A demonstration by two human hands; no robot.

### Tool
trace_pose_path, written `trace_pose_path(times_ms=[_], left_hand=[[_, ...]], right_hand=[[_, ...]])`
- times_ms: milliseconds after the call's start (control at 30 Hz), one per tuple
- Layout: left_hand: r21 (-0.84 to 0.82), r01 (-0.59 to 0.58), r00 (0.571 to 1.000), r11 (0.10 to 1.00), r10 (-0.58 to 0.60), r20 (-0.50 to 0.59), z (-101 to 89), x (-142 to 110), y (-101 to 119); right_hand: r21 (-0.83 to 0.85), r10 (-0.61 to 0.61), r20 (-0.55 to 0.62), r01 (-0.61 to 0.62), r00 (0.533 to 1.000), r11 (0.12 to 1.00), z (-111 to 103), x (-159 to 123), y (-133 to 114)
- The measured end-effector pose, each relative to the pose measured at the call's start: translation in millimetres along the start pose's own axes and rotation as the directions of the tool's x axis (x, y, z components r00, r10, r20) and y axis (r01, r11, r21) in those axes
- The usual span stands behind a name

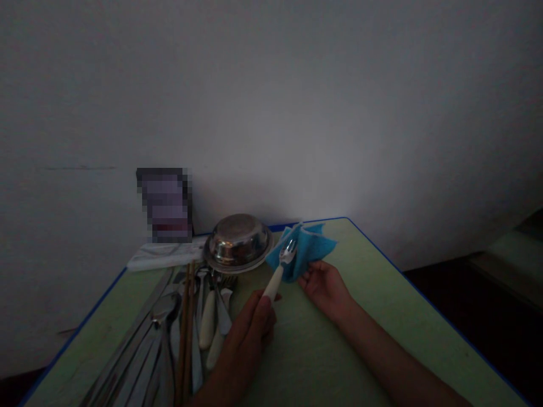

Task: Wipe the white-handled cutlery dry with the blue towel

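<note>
My left hand is closed round the white handle of a fork, whose metal tines point up and away. My right hand grips a bright blue cloth by its lower edge, just right of the fork's head. The tines rest against the cloth. Both hands hover over a green table with a blue rim.
A pile of cutlery and wooden chopsticks lies at the left. An upturned steel bowl sits on a plate behind it. A white folded cloth and a blurred dark object stand by the wall.
</note>
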State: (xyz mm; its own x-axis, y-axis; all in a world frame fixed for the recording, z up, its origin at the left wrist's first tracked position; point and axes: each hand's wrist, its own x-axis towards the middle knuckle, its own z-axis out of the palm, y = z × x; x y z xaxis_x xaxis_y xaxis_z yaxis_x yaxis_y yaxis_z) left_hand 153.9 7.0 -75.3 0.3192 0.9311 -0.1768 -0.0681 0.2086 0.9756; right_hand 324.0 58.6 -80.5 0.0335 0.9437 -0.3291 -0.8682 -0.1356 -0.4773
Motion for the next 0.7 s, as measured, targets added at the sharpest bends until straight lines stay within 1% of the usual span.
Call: trace_pose_path(times_ms=[167,300,400,500,600,700], left_hand=[[0.0,-0.016,1.0,1.0,0.016,-0.017,-0.6,-1.4,2.5],[-0.004,-0.07,0.997,0.998,0.07,0.019,-2.6,-2.7,3.5],[0.03,-0.077,0.996,0.997,0.075,0.048,-2.2,-2.5,2.8],[0.047,-0.031,0.998,0.998,0.028,0.062,-0.5,-1.2,1.2],[0.067,0.006,0.999,0.998,-0.009,0.045,1.1,0.1,0.3],[0.131,-0.019,1.0,0.991,0.018,0.011,1.6,0.2,1.7]], right_hand=[[0.048,-0.075,-0.03,0.076,0.997,0.996,-13.5,12.6,-7.9],[0.08,-0.115,-0.036,0.118,0.993,0.99,-16.5,16.6,-17.5],[0.085,-0.092,-0.006,0.093,0.996,0.992,-8.2,8.7,-18.3],[0.075,-0.038,0.058,0.033,0.998,0.997,2.6,-4.3,-11.2],[0.065,0.011,0.096,-0.017,0.995,0.998,9.2,-15.6,-3.8],[0.066,0.039,0.134,-0.048,0.99,0.997,12.2,-22.7,-2.4]])
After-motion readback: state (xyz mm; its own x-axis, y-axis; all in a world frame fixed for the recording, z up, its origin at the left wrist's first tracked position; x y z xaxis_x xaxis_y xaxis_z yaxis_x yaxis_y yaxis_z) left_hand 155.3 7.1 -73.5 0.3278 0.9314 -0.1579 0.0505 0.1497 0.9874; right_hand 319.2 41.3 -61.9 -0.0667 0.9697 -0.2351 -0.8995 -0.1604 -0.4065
